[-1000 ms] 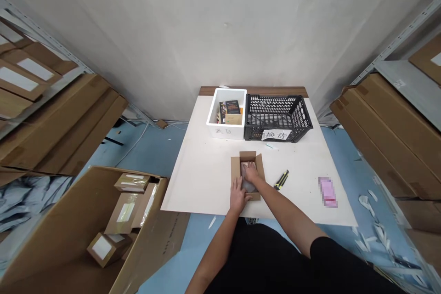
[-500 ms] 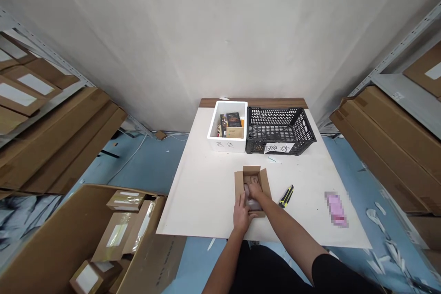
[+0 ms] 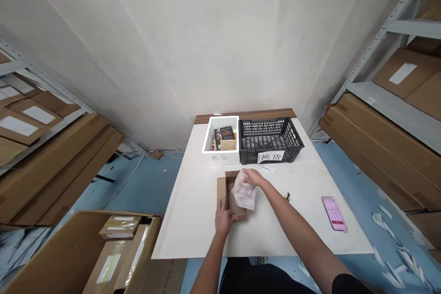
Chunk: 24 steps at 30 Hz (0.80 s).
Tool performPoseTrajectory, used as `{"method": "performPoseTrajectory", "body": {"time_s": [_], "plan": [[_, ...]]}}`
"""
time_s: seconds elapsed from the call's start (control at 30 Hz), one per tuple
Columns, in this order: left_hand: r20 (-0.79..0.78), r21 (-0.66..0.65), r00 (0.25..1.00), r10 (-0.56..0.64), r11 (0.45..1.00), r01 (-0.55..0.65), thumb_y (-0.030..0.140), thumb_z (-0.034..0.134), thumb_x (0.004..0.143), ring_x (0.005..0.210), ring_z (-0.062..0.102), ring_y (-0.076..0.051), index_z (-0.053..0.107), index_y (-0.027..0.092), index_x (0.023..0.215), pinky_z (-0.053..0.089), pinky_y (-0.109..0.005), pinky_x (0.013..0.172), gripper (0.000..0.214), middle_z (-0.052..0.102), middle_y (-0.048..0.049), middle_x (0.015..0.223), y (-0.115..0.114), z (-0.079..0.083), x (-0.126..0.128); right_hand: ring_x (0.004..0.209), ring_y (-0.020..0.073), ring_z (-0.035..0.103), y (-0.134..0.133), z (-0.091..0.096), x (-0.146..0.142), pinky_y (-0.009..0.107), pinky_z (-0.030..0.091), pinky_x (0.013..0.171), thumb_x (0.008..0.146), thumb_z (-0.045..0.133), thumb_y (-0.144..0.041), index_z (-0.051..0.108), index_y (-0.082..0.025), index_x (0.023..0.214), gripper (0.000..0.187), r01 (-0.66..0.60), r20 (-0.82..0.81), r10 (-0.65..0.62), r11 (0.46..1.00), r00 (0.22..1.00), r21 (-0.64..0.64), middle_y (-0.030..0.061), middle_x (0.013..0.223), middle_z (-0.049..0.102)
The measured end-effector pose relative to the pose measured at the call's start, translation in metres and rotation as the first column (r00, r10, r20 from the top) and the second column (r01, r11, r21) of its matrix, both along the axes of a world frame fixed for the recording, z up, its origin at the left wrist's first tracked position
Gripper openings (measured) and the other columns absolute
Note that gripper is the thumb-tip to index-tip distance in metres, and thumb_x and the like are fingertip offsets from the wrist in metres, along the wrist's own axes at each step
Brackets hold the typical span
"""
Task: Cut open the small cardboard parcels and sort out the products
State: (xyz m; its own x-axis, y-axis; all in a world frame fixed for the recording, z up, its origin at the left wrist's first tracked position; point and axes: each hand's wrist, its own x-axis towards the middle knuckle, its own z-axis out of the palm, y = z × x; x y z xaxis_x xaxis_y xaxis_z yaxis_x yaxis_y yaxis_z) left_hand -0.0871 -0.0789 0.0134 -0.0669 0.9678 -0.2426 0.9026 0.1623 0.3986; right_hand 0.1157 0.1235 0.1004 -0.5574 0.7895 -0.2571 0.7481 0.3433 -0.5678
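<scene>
An open cardboard box (image 3: 221,189) stands on the white table with its flaps up. My left hand (image 3: 224,218) grips the box at its near left corner, fingers along the side and thumb over the front edge. In my right hand (image 3: 252,177) is a white, see-through wrapped package (image 3: 244,193), pinched at its top and hanging over the right part of the box. Something pinkish shows through the wrapping, but I cannot make out what it is. A yellow-and-black utility knife (image 3: 287,197) lies to the right, partly behind my right forearm.
At the back of the table (image 3: 186,220) stand a white foam box (image 3: 223,159) with booklets inside and a black plastic crate (image 3: 272,158). A pink-screened phone (image 3: 333,213) lies at the right. A large carton (image 3: 65,243) of parcels stands left; shelves flank both sides.
My right hand has lifted the wrapped package up out of the box. The box has shifted left in view, with my left hand still on it. The whole view has shifted slightly.
</scene>
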Motion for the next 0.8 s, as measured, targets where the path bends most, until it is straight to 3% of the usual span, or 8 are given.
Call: {"method": "performPoseTrajectory", "body": {"time_s": [0.1,0.23,0.33,0.4,0.53,0.63,0.7,0.8], "plan": [[-0.057,0.026,0.998,-0.013,1.000,0.015,0.034,0.087,0.075,0.161,0.023,-0.036,0.085,0.024,0.083,0.030,-0.045,0.128,0.013,0.030,0.0007,0.174,-0.003,0.006,-0.049,0.098,0.0246,0.066,0.015,0.009,0.016,0.028,0.047,0.085,0.079,0.079,-0.024,0.071,-0.020,0.111,0.032,-0.097,-0.044,0.095,0.994,0.995,-0.048,0.0057,0.111,0.075],[-0.111,0.007,0.993,-0.029,1.000,0.030,0.032,0.087,0.072,0.161,0.021,-0.040,0.083,0.024,0.078,0.033,-0.050,0.127,0.011,0.035,-0.0011,0.172,-0.008,0.017,-0.116,0.106,0.0274,0.069,0.010,-0.014,0.019,0.031,0.051,0.091,0.071,0.084,-0.023,0.073,-0.021,0.118,0.048,-0.130,0.026,0.139,0.969,0.990,-0.211,0.0084,0.121,0.074],[-0.128,-0.037,0.991,-0.033,0.999,0.029,0.023,0.084,0.072,0.161,0.020,-0.042,0.082,0.022,0.082,0.035,-0.052,0.125,0.011,0.037,-0.0049,0.171,-0.010,0.026,-0.147,0.135,0.0359,0.056,-0.010,-0.046,0.013,0.044,0.042,0.112,0.068,0.087,-0.021,0.062,-0.026,0.143,0.079,0.023,0.236,0.037,0.969,0.971,-0.247,0.0135,0.145,0.062],[-0.119,-0.031,0.992,-0.027,0.999,0.024,0.017,0.080,0.072,0.160,0.023,-0.043,0.082,0.022,0.098,0.037,-0.055,0.123,0.027,0.039,-0.0082,0.169,-0.012,0.030,-0.154,0.150,0.0398,0.040,-0.031,-0.069,0.011,0.053,0.033,0.119,0.076,0.083,-0.024,0.047,-0.026,0.157,0.088,0.199,0.343,-0.125,0.962,0.931,-0.188,0.0181,0.160,0.047],[-0.073,0.177,0.996,0.051,0.983,-0.037,0.012,0.069,0.078,0.156,0.032,-0.039,0.075,0.021,0.122,0.039,-0.055,0.123,0.045,0.049,-0.0122,0.161,-0.015,0.034,-0.134,0.155,0.0332,0.031,-0.083,-0.111,0.017,0.045,0.031,0.121,0.095,0.056,-0.020,0.041,-0.020,0.162,0.069,0.385,0.290,-0.369,0.923,0.883,-0.001,0.0188,0.169,0.033],[-0.003,0.448,0.983,0.185,0.879,-0.164,0.012,0.058,0.087,0.149,0.042,-0.036,0.070,0.023,0.128,0.042,-0.056,0.120,0.045,0.057,-0.0139,0.150,-0.017,0.036,-0.091,0.153,0.0330,0.034,-0.123,-0.141,0.021,0.041,0.037,0.117,0.093,0.054,-0.018,0.047,-0.025,0.158,0.066,0.411,0.311,-0.385,0.912,0.869,-0.019,0.0150,0.168,0.035],[0.061,0.541,0.986,0.152,0.826,-0.161,0.011,0.055,0.090,0.141,0.050,-0.034,0.069,0.023,0.129,0.046,-0.053,0.117,0.044,0.062,-0.0147,0.139,-0.015,0.037,-0.054,0.155,0.0356,0.032,-0.142,-0.158,0.022,0.043,0.040,0.114,0.090,0.057,-0.016,0.048,-0.027,0.158,0.069,0.401,0.383,-0.337,0.910,0.860,-0.101,0.0148,0.169,0.033],[0.125,0.538,0.992,-0.011,0.841,-0.058,0.009,0.053,0.092,0.131,0.057,-0.029,0.069,0.025,0.128,0.050,-0.047,0.112,0.043,0.065,-0.0132,0.130,-0.005,0.036,-0.001,0.160,0.0349,0.021,-0.156,-0.171,0.019,0.048,0.036,0.118,0.090,0.052,-0.010,0.046,-0.026,0.160,0.072,0.343,0.442,-0.240,0.924,0.864,-0.169,0.0141,0.173,0.028]]}}
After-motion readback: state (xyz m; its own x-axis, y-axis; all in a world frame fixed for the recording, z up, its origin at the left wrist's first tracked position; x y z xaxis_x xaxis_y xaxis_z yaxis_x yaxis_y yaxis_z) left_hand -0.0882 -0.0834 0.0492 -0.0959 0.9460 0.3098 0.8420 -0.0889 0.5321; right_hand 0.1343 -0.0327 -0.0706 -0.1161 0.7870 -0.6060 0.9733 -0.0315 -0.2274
